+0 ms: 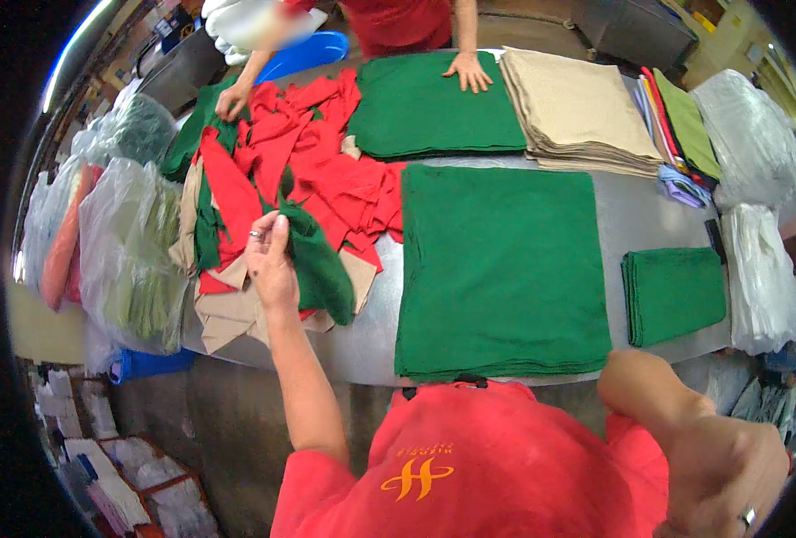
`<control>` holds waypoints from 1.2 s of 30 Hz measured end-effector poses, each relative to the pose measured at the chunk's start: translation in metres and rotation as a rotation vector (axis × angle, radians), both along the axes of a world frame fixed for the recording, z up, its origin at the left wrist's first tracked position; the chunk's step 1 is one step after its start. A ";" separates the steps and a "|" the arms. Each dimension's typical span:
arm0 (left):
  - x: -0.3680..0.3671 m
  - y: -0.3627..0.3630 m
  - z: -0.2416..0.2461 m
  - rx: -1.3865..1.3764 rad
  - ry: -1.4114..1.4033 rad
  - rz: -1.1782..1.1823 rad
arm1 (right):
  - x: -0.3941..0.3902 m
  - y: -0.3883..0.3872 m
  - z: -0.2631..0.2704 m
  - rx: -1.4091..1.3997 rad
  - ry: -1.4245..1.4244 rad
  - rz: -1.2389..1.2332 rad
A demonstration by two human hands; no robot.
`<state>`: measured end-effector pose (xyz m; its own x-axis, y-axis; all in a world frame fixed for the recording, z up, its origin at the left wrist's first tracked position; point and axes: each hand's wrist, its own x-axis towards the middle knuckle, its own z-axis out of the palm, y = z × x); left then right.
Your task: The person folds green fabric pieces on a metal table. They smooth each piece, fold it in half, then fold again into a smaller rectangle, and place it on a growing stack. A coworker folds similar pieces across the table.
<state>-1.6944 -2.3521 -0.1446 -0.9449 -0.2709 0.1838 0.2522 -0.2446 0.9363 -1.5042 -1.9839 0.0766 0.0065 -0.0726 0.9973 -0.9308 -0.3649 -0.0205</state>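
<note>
My left hand (273, 262) pinches a dark green cloth napkin (321, 262) between thumb and fingers, lifted over a loose heap of red napkins (324, 141) with green and beige ones mixed in. The held cloth hangs down over the beige pieces at the heap's near edge. A squared stack of green napkins (502, 269) lies flat in front of my body, right of the heap. My right hand (727, 471) is raised close to the camera at the lower right, its arm bent back. Its fingers are partly cut off, and no cloth shows in it.
Across the metal table (640, 215), a co-worker's hand (470, 70) rests on another green stack (431, 107); their other hand (233, 101) touches green cloth. Beige napkins (579, 107), a smaller folded green stack (673, 292) and plastic-bagged cloths (136, 255) lie around. A blue tub (310, 54) stands behind.
</note>
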 end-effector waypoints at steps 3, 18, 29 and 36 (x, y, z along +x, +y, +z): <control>0.010 0.031 0.039 -0.008 0.097 -0.054 | 0.006 0.006 -0.001 0.024 -0.044 0.026; 0.115 0.181 0.158 -0.902 0.641 -0.812 | -0.035 0.028 -0.085 0.661 -0.588 -0.622; 0.067 0.143 0.105 -0.921 0.133 -1.012 | -0.021 0.134 -0.062 0.611 -0.983 -0.996; -0.049 0.158 0.023 -0.858 -0.271 -0.945 | -0.146 0.211 -0.151 0.910 -1.233 -0.800</control>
